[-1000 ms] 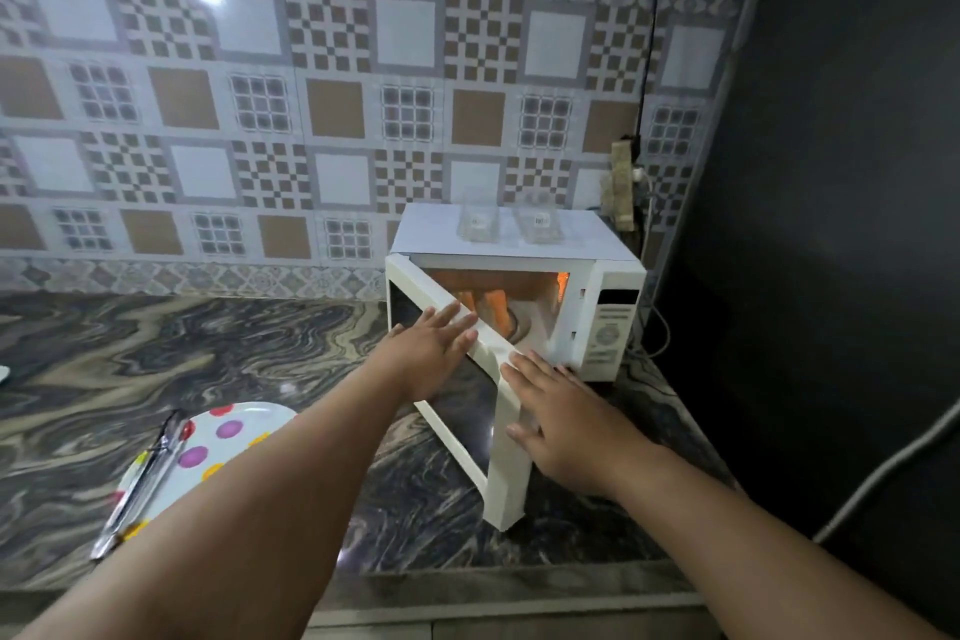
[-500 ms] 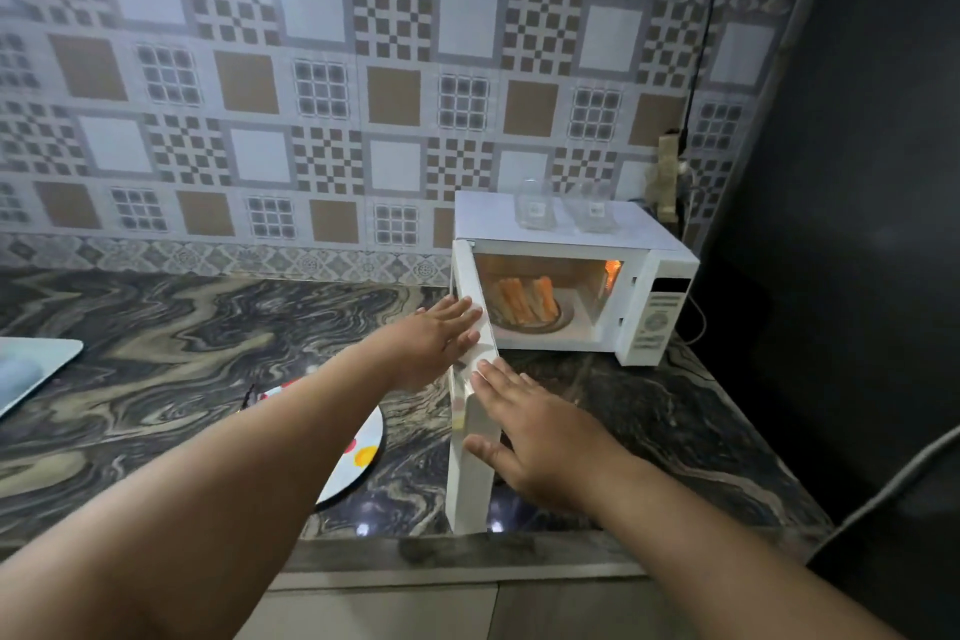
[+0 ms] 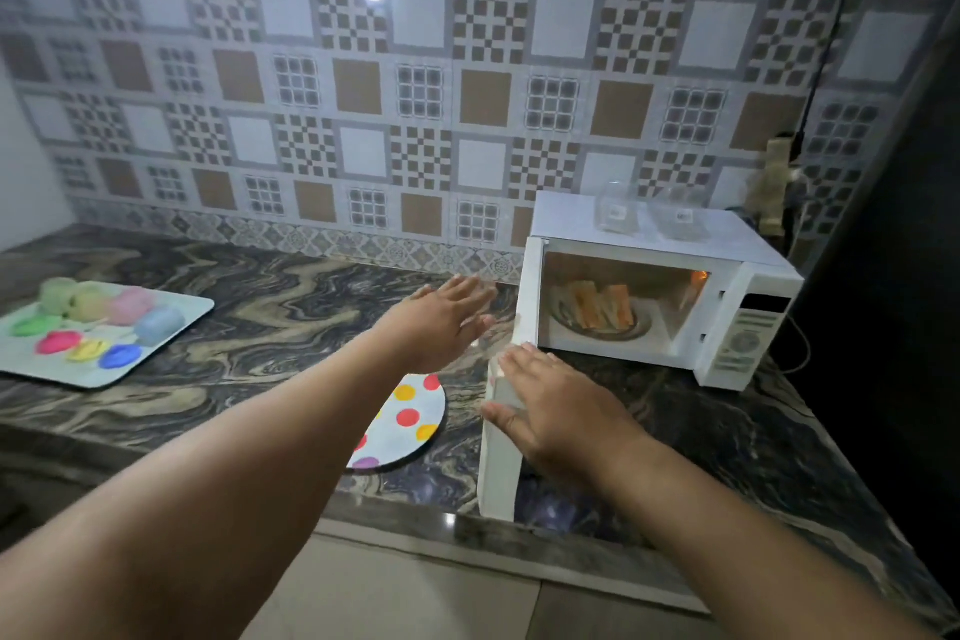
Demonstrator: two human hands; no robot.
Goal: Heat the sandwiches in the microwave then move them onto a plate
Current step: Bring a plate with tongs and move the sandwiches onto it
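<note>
A white microwave (image 3: pixel 748 307) stands at the right of the marble counter, lit inside. Its door (image 3: pixel 506 431) is swung wide open toward me. Inside, the sandwiches (image 3: pixel 602 304) lie on a dish. My right hand (image 3: pixel 558 416) rests flat against the inner side of the door with straight fingers. My left hand (image 3: pixel 441 317) hovers open just left of the door's top, blurred, fingers straight. A white plate with coloured dots (image 3: pixel 410 418) lies on the counter left of the door, partly behind my left forearm.
A tray (image 3: pixel 200 309) with several coloured cups and lids sits at the far left. Two clear containers (image 3: pixel 649 213) stand on the microwave. A wall socket with cables (image 3: pixel 776 182) is behind it. A dark wall bounds the right side.
The door has swung from half open to fully open. My left hand has come off the door and moved left. The view has shifted left, revealing the tray.
</note>
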